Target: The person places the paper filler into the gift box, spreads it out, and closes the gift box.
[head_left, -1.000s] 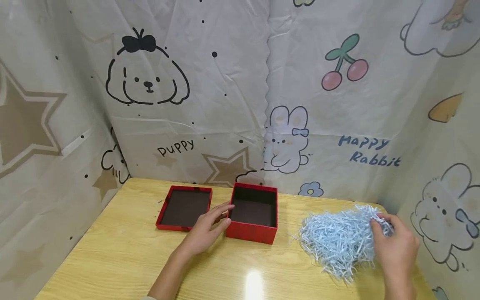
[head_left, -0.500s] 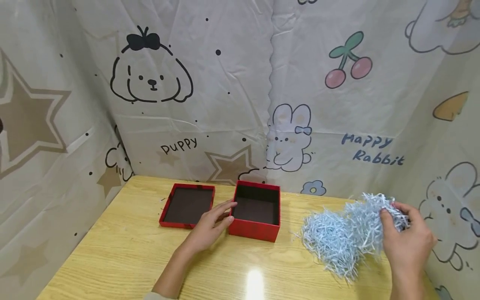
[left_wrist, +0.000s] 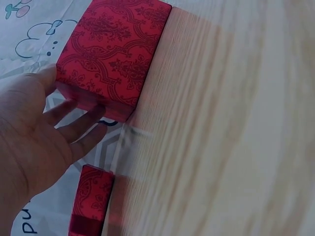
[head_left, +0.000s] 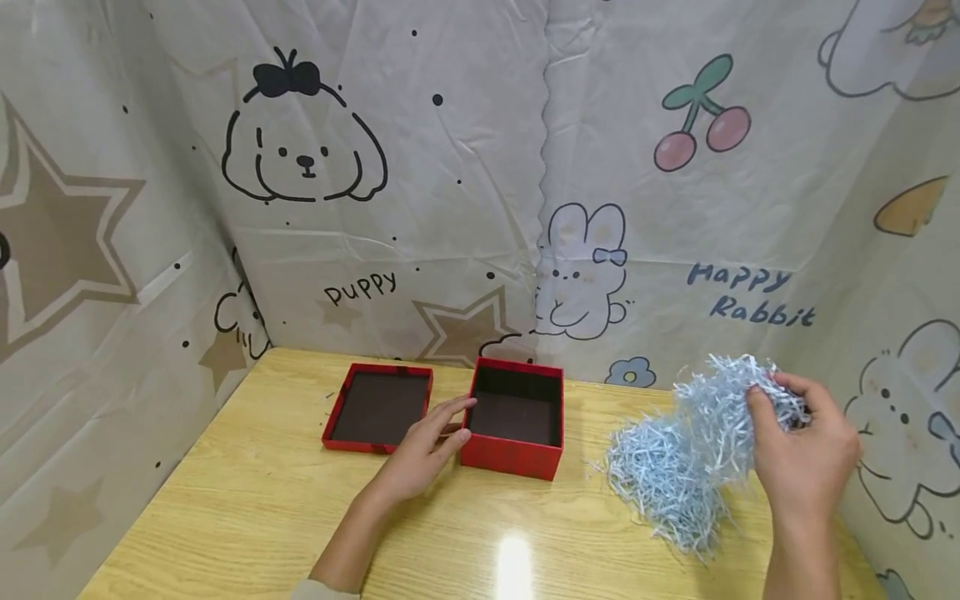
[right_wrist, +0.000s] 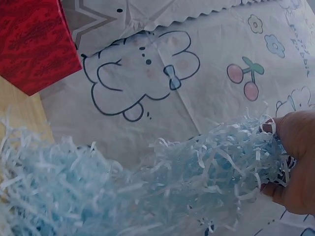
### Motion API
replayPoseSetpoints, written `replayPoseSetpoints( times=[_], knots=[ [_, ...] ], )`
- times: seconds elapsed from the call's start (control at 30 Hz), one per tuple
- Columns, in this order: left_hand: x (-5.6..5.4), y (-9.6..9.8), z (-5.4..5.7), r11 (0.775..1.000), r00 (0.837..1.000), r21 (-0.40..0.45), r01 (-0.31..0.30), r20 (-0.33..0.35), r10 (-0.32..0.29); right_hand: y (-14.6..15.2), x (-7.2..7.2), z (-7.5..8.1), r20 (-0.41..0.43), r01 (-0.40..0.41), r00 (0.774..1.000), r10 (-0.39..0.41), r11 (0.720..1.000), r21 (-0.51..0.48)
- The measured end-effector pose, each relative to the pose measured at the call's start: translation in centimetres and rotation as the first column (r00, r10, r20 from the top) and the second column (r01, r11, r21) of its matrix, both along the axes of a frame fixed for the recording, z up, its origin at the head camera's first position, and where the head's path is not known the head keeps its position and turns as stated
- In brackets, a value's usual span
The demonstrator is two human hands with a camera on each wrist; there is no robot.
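Note:
On the table, a red patterned box [head_left: 512, 457] with a dark inside stands with its top uncovered and nothing in it. My left hand [head_left: 420, 450] rests its straight fingertips at the box's left side; the left wrist view shows the fingers [left_wrist: 81, 123] spread along that wall. At the right, my right hand [head_left: 806, 442] pinches a clump of pale blue shredded paper [head_left: 731, 417] between thumb and fingers, raised over the rest of the heap. The lower heap of shredded paper [head_left: 663, 487] lies on the table, and strands join it to the raised clump.
A red box lid [head_left: 360, 447] lies left of the box, its dark inner side facing up. Behind the wooden table [head_left: 262, 500] hangs a printed cloth [head_left: 465, 225], which also covers both sides. A few small scraps lie by the lid.
My right hand has lifted a clump of shredded paper up from the heap, first swinging rightward, then slightly back left. My left hand stays at the box. The view shifts slightly.

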State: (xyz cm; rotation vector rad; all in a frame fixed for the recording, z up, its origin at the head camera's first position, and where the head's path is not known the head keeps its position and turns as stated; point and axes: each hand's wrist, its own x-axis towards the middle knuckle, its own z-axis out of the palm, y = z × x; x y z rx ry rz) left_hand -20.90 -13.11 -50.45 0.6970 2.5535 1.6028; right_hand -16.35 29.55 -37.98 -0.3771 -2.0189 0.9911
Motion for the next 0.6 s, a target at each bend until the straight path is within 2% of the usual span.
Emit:
replayPoseSetpoints(
  times=[0.2,0.4,0.6],
  knots=[
    [0.2,0.1,0.1,0.999,1.0,-0.029,-0.027,0.011,0.028,-1.5,-0.6,1.5,-0.074,-0.09,0.993,0.089,0.996,-0.006],
    [0.1,0.2,0.1,0.999,1.0,-0.023,-0.026,0.004,0.026,-3.3,-1.3,2.7,-0.11,-0.169,0.98,0.168,0.986,0.001],
    [0.1,0.2,0.1,0.999,1.0,-0.026,-0.03,0.007,0.031,-5.1,-2.7,3.3,-0.154,-0.266,0.952,0.264,0.964,0.008]
  ],
)
